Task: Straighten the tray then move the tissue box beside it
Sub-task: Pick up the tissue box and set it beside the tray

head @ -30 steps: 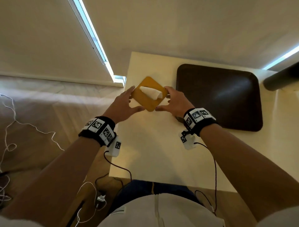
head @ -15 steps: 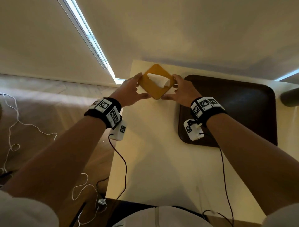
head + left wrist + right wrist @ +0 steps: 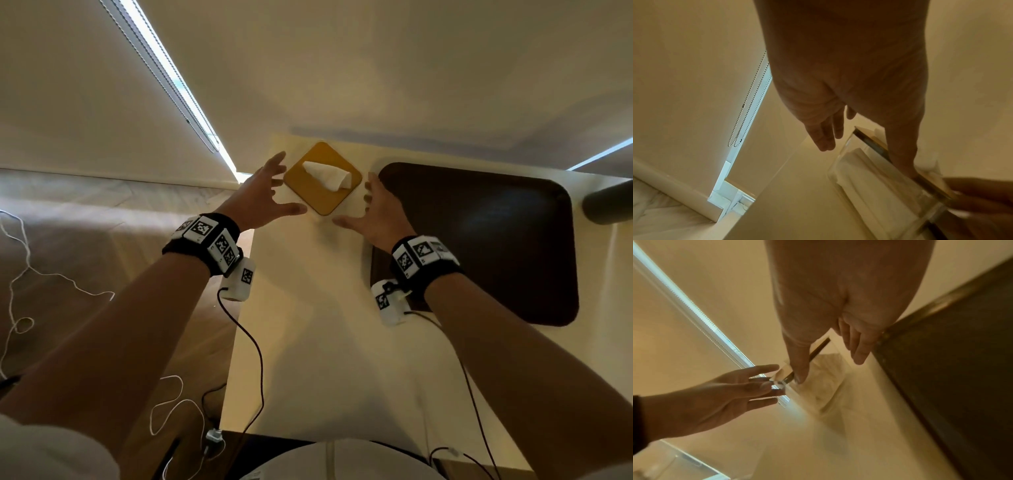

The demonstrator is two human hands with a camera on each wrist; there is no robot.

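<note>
The tissue box (image 3: pixel 322 178) is sitting on the pale surface (image 3: pixel 329 325) near its far edge, turned so that its corners are pointing toward and away from the person like a diamond. A yellow lid is being shown on top in the head view, with a white tissue (image 3: pixel 329 174) sticking out of the slot; in the wrist views its walls are seen to be clear, with folded tissues visible inside. The dark brown tray (image 3: pixel 496 240) is lying flat just beside the box on the right, its edges lined up with the edges of the surface, and a narrow strip of bare surface is being left between the two.

The box is being flanked by both hands. The left hand (image 3: pixel 263 195) is being held open at the box's left side, fingers spread and straight, the thumb reaching toward the near corner; nothing is being gripped, and whether the thumb tip is touching the box cannot be told. The right hand (image 3: pixel 373 212) is likewise being held open at the right side, fingers extended over the tray's near-left rim, the thumb pointing at the same corner, with nothing in its hold.

Marker-covered bands (image 3: pixel 205 243) are being worn on both wrists, and cables (image 3: pixel 253 342) are trailing from them toward the person.
</note>
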